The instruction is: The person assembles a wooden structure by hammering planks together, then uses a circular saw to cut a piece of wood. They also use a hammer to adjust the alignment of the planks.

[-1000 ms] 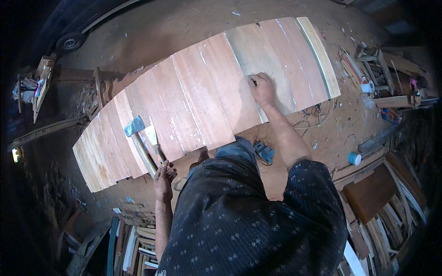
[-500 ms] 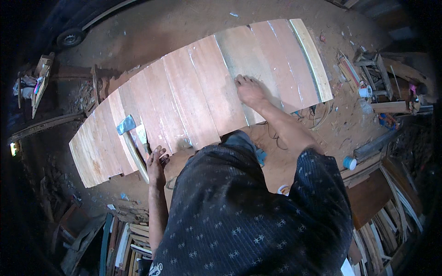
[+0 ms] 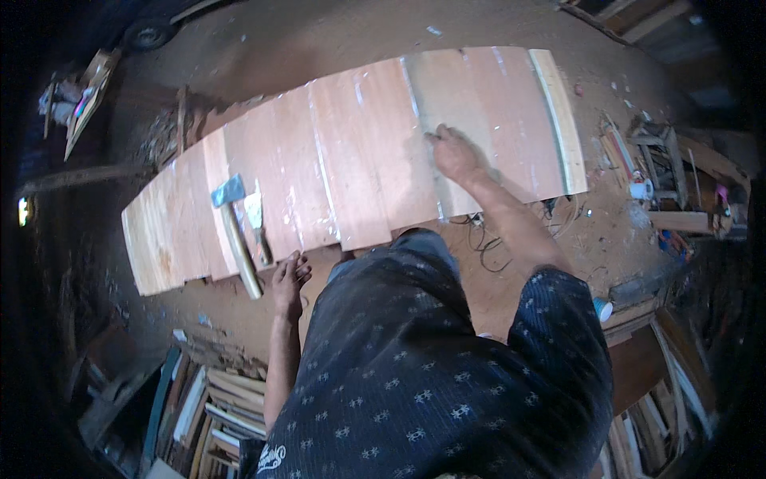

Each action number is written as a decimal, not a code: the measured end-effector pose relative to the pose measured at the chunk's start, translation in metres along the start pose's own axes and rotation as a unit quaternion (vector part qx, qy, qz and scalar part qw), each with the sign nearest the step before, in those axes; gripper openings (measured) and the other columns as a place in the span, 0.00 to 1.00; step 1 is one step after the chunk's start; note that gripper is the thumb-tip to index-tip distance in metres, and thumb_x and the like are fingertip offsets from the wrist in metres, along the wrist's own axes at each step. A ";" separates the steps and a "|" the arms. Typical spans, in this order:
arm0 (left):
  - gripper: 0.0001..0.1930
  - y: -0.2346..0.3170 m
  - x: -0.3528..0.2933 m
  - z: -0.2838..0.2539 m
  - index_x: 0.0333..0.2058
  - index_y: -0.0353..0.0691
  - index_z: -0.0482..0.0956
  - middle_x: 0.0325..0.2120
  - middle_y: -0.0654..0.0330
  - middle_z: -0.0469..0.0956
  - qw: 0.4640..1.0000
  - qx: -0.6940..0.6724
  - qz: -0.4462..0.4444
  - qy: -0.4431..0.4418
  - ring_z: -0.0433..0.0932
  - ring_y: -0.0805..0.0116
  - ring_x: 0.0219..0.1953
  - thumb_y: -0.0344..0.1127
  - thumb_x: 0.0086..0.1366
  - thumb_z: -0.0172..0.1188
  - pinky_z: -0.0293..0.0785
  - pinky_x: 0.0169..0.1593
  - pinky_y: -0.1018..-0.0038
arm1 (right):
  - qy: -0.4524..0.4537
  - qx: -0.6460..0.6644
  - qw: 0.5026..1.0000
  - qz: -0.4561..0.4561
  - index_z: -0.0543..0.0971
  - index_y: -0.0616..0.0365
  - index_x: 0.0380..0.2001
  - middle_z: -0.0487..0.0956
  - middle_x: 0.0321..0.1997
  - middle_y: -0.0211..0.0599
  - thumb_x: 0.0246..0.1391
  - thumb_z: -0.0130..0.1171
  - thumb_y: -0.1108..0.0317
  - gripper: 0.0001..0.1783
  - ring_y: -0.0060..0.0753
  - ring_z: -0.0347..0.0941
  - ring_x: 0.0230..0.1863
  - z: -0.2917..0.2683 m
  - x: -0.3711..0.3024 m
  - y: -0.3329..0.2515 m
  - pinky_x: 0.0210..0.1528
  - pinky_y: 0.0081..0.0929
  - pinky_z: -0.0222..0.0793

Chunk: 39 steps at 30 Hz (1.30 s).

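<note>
A long panel of joined wooden planks (image 3: 351,160) lies before me, with whitish filler streaks along several seams. My right hand (image 3: 456,156) rests on it beside a seam on the right half, fingers bent together; a small dark bit shows at the fingertips, too blurred to name. My left hand (image 3: 290,278) hangs just off the panel's near edge, fingers loosely curled and apart, holding nothing. Close to it on the panel lies a putty knife (image 3: 257,223) with a pale blade and dark handle. Left of that lies a hatchet (image 3: 234,227), its wooden handle jutting past the edge.
Dark cables (image 3: 487,243) lie on the dirt floor under the near edge. Stacked wood strips (image 3: 227,407) stand at the lower left. A wooden stool-like frame (image 3: 662,164) and a white cup-like container (image 3: 641,190) are at the right. A tyre (image 3: 149,34) sits at the far left.
My left hand has come away from the putty knife's handle, toward the right. My right hand stays near the same seam. The whole view has shifted slightly.
</note>
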<state>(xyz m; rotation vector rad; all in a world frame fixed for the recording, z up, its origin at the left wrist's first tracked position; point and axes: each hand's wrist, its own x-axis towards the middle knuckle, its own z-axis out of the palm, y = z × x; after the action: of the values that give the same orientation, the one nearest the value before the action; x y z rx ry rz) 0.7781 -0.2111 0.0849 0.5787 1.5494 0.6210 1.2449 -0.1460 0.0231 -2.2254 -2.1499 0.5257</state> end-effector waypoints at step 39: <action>0.20 0.067 0.123 -0.173 0.52 0.30 0.76 0.45 0.38 0.77 0.745 0.437 0.491 0.119 0.77 0.46 0.47 0.42 0.70 0.56 0.71 0.55 0.58 | 0.082 0.634 0.679 0.360 0.78 0.61 0.32 0.75 0.22 0.29 0.69 0.51 0.50 0.23 0.20 0.69 0.20 0.028 -0.179 -0.311 0.23 0.23 0.66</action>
<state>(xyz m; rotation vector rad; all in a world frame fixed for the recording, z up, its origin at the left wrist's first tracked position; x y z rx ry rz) 0.5974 -0.0861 0.0503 2.2027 1.6529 0.7122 0.9358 -0.3074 0.1110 -1.8357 -0.2560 1.2138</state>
